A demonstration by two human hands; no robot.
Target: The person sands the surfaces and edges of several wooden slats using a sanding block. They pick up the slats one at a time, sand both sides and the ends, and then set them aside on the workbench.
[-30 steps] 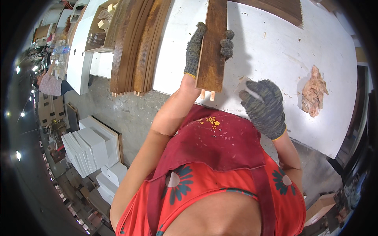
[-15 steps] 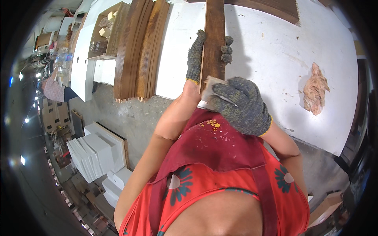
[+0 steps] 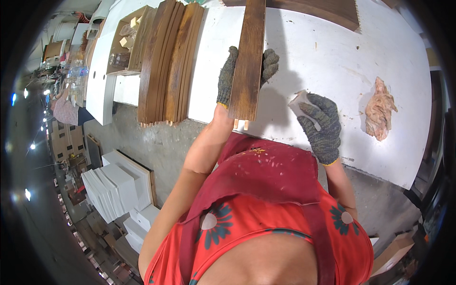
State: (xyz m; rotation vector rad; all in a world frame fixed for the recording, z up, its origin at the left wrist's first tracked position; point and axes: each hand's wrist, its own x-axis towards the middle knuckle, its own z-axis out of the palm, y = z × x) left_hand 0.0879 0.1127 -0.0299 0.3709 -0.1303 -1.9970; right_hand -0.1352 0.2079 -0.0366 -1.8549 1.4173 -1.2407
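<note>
My left hand (image 3: 227, 78), in a dark knitted glove, is closed around a long brown wooden board (image 3: 249, 71) from beneath. Its thumb shows along the left edge and its fingertips curl up past the right. Two light dowel pins stick out of the board's near end. To the right of the board and apart from it, my gloved right hand (image 3: 324, 128) is closed on a pale, flat sanding pad (image 3: 298, 101). The pad juts out past the thumb and fingers, over the white tabletop (image 3: 342, 61).
A crumpled tan rag (image 3: 380, 111) lies at the right of the table. On the left stand stacked brown boards (image 3: 156, 71) and a wooden box (image 3: 130, 42) of small parts. Another brown board (image 3: 323, 10) lies at the far edge. White panels (image 3: 111, 190) are stacked below left.
My right hand has moved right, off the board's near end, with the pad. The board has shifted slightly left and turned, now showing its broad face and the dowel pins.
</note>
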